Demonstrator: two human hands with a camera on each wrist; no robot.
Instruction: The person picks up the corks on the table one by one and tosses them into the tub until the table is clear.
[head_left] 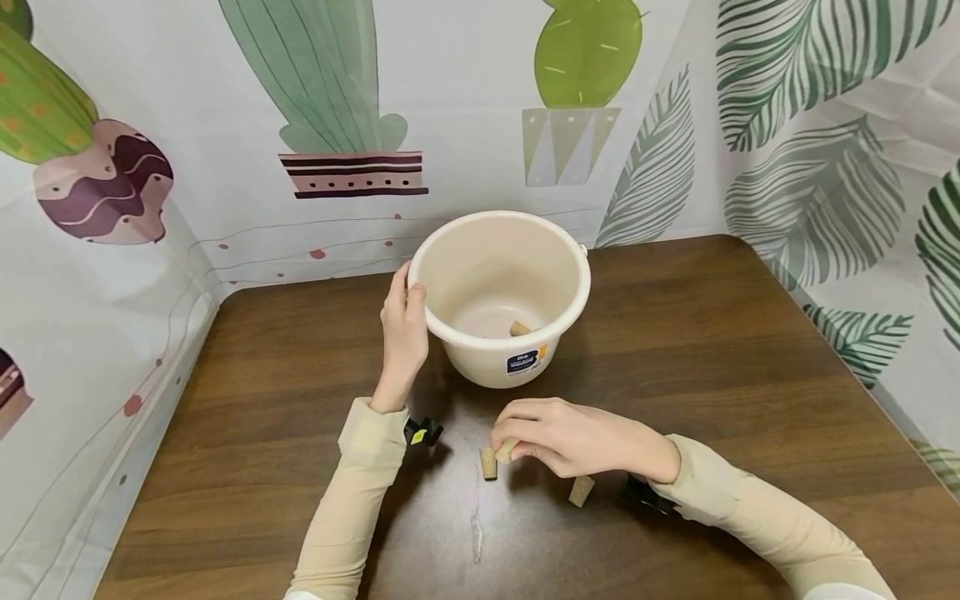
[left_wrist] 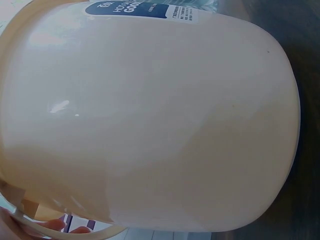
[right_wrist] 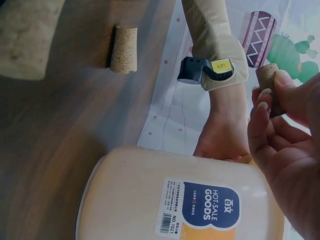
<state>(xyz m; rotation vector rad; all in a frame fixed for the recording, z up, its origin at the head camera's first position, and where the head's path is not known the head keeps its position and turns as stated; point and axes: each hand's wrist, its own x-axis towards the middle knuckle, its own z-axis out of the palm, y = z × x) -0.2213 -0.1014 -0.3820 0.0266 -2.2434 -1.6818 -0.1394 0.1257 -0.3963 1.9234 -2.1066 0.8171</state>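
Note:
A cream plastic bucket [head_left: 468, 358] with a blue and orange label stands upright on the table. My left hand [head_left: 405, 329] grips its left rim, and in the left wrist view the bucket's side [left_wrist: 150, 115] fills most of the picture. Between thumb and fingertips, my right hand [head_left: 581, 435] pinches a cork stopper [right_wrist: 268, 80] just above the table, in front of the bucket. Right beside it a second cork stopper [head_left: 488, 464] stands on the table. Another cork stopper [head_left: 581, 491] is below the right hand. Inside the bucket lies one cork [head_left: 520, 328], partly hidden by the rim.
The brown wooden table [head_left: 697, 333] meets a patterned cloth backdrop [head_left: 465, 100] behind the bucket and on both sides. A narrow transparent strip [head_left: 477, 537] lies near the front. Black wrist devices [head_left: 423, 432] sit under both sleeves.

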